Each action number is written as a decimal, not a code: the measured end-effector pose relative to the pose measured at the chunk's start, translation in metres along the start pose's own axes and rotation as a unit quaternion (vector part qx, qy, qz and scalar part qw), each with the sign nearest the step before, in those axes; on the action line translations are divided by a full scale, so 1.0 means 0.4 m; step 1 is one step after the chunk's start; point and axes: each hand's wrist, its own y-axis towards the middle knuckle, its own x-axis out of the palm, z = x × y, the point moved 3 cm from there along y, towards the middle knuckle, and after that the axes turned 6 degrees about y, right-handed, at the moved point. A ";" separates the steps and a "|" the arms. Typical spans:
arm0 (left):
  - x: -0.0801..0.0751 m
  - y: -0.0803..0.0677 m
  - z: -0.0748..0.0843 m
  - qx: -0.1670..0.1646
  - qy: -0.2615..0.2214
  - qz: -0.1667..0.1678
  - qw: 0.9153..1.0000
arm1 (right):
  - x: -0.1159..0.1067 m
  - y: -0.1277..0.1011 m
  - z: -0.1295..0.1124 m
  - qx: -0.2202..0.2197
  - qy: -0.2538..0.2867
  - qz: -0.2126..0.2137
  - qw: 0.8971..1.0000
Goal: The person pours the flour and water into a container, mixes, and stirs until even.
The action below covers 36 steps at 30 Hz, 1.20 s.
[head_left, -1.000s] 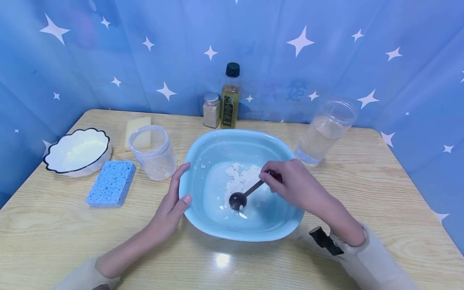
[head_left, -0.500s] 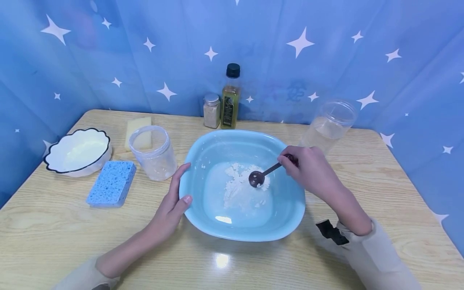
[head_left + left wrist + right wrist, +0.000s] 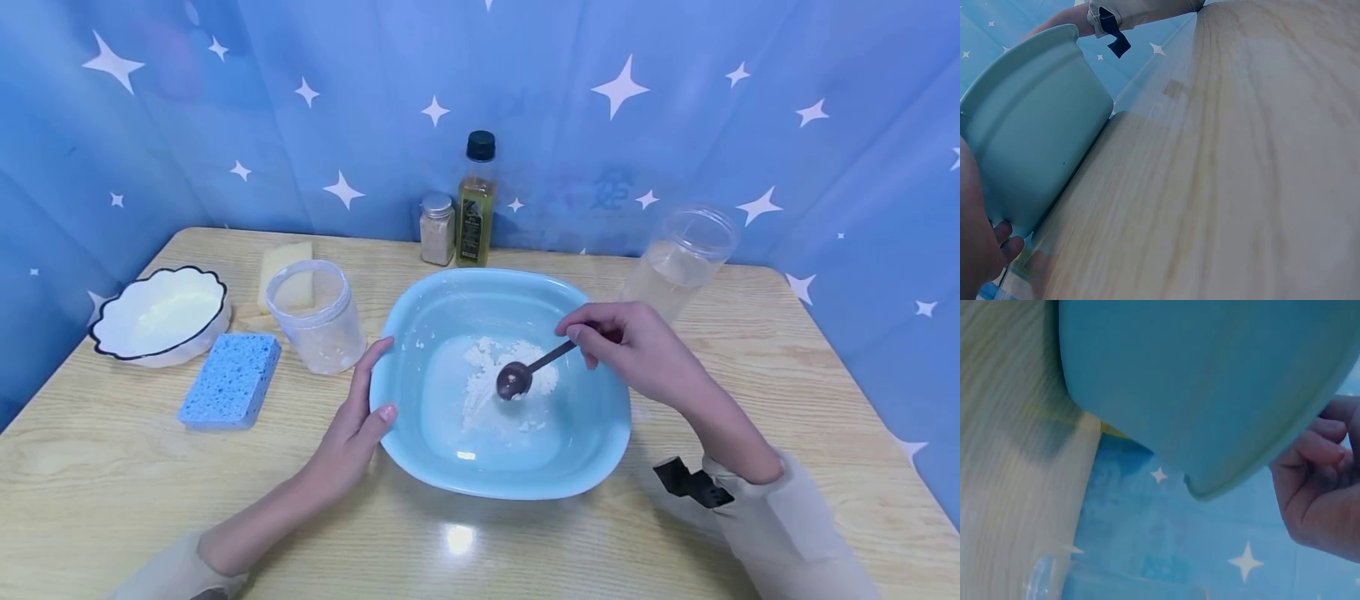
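Note:
A light blue plastic basin [image 3: 501, 483] stands on the table in the head view, with loose white powder [image 3: 480, 392] across its floor. My left hand [image 3: 360, 429] grips the basin's left side, thumb at the rim and fingers round the outer wall. Over the basin's right half, my right hand [image 3: 637, 350] pinches the handle of a dark brown measuring spoon [image 3: 514, 381]. The spoon's round bowl is down at the powder, tilted left. In the right wrist view the basin wall [image 3: 1191, 381] hides the spoon, and curled fingers [image 3: 1319, 450] show beyond the rim.
Left of the basin are a clear plastic jar [image 3: 322, 333], a blue sponge [image 3: 232, 379], a scalloped white bowl [image 3: 161, 317] and a pale yellow block [image 3: 273, 258]. Behind stand a shaker jar [image 3: 437, 233] and an oil bottle [image 3: 475, 221]. A water jar [image 3: 678, 267] stands back right.
My right hand has moved the measuring spoon up and right from the front of the basin, then back slightly left and down. My left hand and the basin stay in place.

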 end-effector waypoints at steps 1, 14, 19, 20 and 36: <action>0.000 0.000 0.000 0.000 0.001 0.000 1.000 | 0.006 0.001 0.001 0.004 0.009 -0.012 1.000; -0.001 0.001 0.000 0.003 0.002 0.001 1.000 | 0.043 -0.002 -0.011 0.013 0.030 -0.122 0.992; -0.001 0.001 0.000 0.002 0.004 0.001 1.000 | 0.037 -0.002 -0.016 -0.006 0.016 -0.070 0.997; -0.001 0.001 0.000 0.001 0.005 0.001 1.000 | 0.038 -0.001 -0.016 -0.006 0.018 -0.062 0.998; -0.001 0.001 0.000 0.005 0.012 0.004 1.000 | 0.104 -0.001 -0.025 -0.103 -0.060 -0.085 0.989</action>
